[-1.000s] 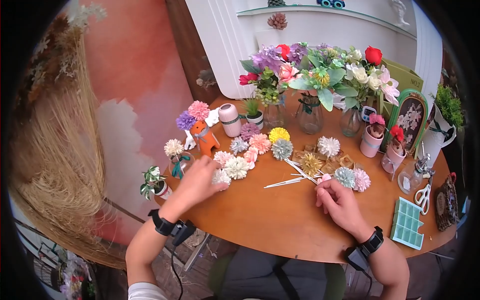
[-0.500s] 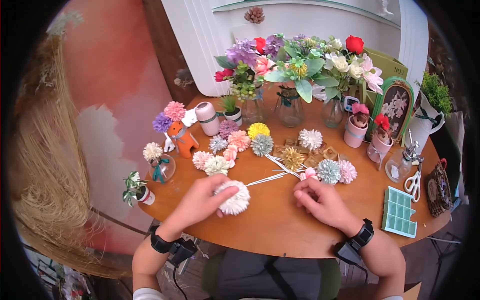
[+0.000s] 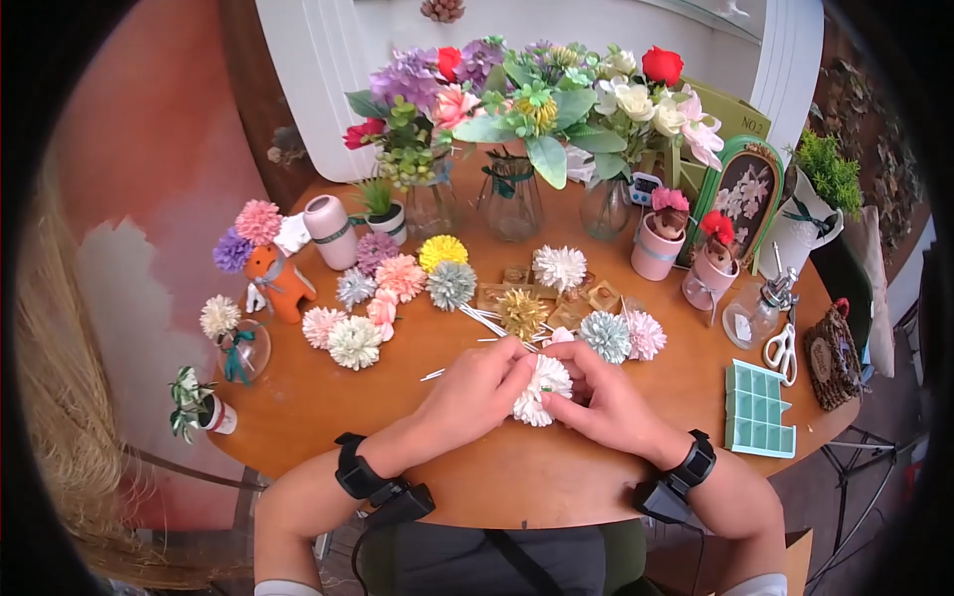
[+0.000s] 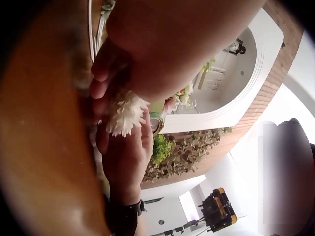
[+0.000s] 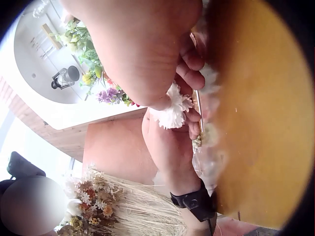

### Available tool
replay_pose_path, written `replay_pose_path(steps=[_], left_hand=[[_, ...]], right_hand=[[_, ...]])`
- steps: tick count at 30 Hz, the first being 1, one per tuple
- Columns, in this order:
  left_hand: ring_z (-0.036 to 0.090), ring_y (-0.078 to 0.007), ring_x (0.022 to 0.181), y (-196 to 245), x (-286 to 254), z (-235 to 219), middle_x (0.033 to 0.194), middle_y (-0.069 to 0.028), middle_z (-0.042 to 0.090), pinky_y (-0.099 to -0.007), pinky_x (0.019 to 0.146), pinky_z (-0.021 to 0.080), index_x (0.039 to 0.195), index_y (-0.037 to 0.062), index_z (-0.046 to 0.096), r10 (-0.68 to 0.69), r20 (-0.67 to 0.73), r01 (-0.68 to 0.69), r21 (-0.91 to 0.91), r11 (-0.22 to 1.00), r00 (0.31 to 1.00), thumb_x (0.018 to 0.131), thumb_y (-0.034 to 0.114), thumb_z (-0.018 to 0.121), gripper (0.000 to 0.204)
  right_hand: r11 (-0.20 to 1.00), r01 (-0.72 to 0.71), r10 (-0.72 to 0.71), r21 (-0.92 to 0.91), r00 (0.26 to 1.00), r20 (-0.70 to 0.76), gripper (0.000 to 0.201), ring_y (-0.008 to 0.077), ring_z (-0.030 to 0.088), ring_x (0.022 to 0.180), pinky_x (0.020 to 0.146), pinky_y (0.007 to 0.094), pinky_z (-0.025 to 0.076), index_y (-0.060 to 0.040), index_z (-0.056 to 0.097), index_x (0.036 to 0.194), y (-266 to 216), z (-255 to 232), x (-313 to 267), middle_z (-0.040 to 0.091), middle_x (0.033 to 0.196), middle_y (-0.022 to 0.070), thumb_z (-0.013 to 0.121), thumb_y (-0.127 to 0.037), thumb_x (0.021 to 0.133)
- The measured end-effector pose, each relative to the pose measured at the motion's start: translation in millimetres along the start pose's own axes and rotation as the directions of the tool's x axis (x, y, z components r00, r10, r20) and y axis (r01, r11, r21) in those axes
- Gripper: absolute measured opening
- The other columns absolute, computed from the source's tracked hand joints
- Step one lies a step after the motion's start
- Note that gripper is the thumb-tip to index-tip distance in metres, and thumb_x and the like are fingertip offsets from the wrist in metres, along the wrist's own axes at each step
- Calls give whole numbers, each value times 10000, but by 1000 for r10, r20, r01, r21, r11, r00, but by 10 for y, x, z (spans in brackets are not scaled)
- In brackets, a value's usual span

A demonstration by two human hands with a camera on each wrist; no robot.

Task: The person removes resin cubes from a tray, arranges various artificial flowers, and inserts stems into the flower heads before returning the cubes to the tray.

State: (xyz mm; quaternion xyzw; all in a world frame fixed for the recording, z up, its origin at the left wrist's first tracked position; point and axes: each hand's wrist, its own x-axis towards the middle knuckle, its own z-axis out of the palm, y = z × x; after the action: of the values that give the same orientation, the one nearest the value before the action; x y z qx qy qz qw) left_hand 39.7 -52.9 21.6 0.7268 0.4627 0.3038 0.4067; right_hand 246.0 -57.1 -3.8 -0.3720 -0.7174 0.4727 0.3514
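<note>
- what's being held up close?
- the left hand (image 3: 475, 389) and right hand (image 3: 614, 405) are gripping a white flower (image 3: 542, 392) between them, over the near side of the bench (image 3: 487, 487).
- and just beyond?
- white sticks (image 3: 481, 319) are lying beside a gold flower (image 3: 522, 314).
- farther back?
- glass vases (image 3: 513, 211) are standing in a row, holding bouquets (image 3: 537, 109).

The left hand (image 3: 472, 389) and right hand (image 3: 621, 409) sit close together, fingers (image 3: 576, 354) curled, forearms (image 3: 308, 492) angled inward.
</note>
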Motion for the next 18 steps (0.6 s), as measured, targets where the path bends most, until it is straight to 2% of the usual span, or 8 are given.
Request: replay_pose_path(steps=[2, 4, 6, 7, 8, 10, 11, 18], left_hand=[[546, -71, 528, -74, -11, -72, 656, -11, 581, -244, 488, 430, 976, -17, 601, 20, -23, -20, -10, 1000, 1000, 1014, 213, 552, 238], [572, -164, 589, -171, 8, -272, 683, -103, 607, -302, 554, 441, 895, -10, 632, 41, -285, -15, 94, 995, 958, 942, 177, 647, 193], [509, -128, 588, -202, 21, -525, 662, -69, 538, -291, 546, 425, 864, -5, 633, 94, -273, -52, 156, 986, 957, 876, 149, 727, 181], [545, -180, 624, -192, 16, -555, 737, -76, 535, -337, 575, 450, 877, 11, 639, 155, -280, -81, 257, 963, 948, 819, 146, 771, 197], [545, -180, 624, -217, 5, -535, 737, -76, 535, -337, 575, 450, 877, 11, 639, 153, -280, -82, 250, 965, 948, 819, 146, 771, 197], [602, -249, 752, -274, -35, -457, 851, -96, 573, -381, 649, 480, 892, 20, 640, 327, -212, -172, 533, 829, 921, 782, 157, 789, 231], [609, -304, 866, -306, -55, -433, 925, -107, 585, -419, 732, 494, 929, 31, 651, 297, -142, -171, 559, 811, 944, 776, 147, 779, 230], [631, -297, 865, -456, -6, -400, 880, -108, 624, -400, 742, 508, 853, 26, 670, 264, -140, -131, 599, 790, 954, 803, 60, 726, 83]], right_hand=[[999, 38, -38, -5, 999, -26, 467, 80, 513, 625, 544, 271, 416, -49, 477, 1302, 43, 15, 3, 561, 768, 21, 704, -184, 916], [997, 77, -77, -7, 996, -49, 472, 70, 507, 631, 545, 266, 414, -58, 474, 1311, 40, 44, -17, 556, 769, 15, 705, -172, 915], [998, 64, -64, -7, 995, -71, 406, 76, 509, 601, 531, 269, 412, -69, 544, 1259, -47, 61, -7, 545, 720, 20, 716, -165, 903], [998, 59, -59, -8, 996, -69, 406, 76, 509, 601, 531, 269, 412, -69, 544, 1259, -66, 45, -1, 545, 720, 20, 716, -165, 903], [986, 58, -58, -154, 998, 4, 362, 92, 515, 583, 525, 276, 416, -69, 583, 1213, -80, 7, -5, 546, 696, 32, 724, -169, 895], [951, 63, -40, -304, 996, 80, 320, 108, 520, 564, 520, 283, 421, -69, 622, 1168, -104, -6, -1, 548, 671, 44, 732, -174, 887], [949, 48, -30, -312, 998, 62, 293, 125, 528, 556, 520, 292, 429, -67, 642, 1132, -120, 8, 5, 553, 659, 56, 740, -179, 879], [938, 28, -6, -345, 998, 64, 297, 150, 552, 567, 535, 310, 453, -65, 655, 1119, -125, 24, 15, 584, 675, 78, 750, -191, 868]])
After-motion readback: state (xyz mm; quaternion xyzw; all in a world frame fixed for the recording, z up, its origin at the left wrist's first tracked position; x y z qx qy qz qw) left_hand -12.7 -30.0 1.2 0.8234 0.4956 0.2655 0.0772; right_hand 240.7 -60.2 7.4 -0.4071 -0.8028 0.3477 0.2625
